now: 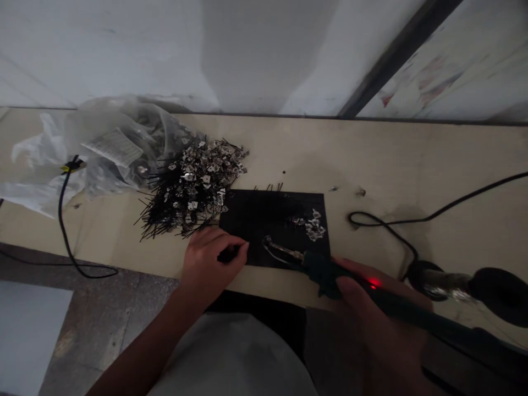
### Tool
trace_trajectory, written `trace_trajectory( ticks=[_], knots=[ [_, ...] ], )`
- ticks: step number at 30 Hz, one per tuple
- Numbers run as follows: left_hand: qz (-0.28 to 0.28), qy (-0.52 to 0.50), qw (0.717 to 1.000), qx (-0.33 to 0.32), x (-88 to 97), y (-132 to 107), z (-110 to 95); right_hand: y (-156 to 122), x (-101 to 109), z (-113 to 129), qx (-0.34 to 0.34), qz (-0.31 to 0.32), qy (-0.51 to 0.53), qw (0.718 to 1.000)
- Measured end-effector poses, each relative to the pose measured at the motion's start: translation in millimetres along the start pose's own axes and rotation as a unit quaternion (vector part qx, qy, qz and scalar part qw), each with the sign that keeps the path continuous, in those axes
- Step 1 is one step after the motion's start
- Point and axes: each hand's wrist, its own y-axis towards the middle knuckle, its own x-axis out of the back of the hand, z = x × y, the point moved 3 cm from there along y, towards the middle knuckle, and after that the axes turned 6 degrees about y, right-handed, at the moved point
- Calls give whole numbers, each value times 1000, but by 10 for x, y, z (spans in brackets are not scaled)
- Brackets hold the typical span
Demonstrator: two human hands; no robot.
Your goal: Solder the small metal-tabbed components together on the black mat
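My left hand rests at the near left corner of a black mat, fingers pinched on a small dark piece I cannot make out. My right hand grips the dark handle of a soldering iron with a red light lit; its metal tip lies over the mat, just right of my left fingers. A few small silver parts sit on the mat's right side. A big heap of black wires with silver tabs lies left of the mat.
A clear plastic bag of more parts lies at the table's far left, with a black cable hanging over the edge. A soldering iron stand and another black cord occupy the right. A wall rises behind the wooden table.
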Motion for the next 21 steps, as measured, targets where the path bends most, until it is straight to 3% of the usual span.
trace_trajectory(
  ticks=[6, 12, 21],
  knots=[
    [-2, -2, 1000, -4, 9, 7, -8, 13, 18, -27, 30, 20, -16, 999],
    [10, -4, 1000, -10, 4, 2, -3, -6, 26, -79, -2, 16, 8, 1000],
    [4, 6, 1000, -2, -3, -3, 8, 20, 10, -37, 27, 17, -2, 999]
  ],
)
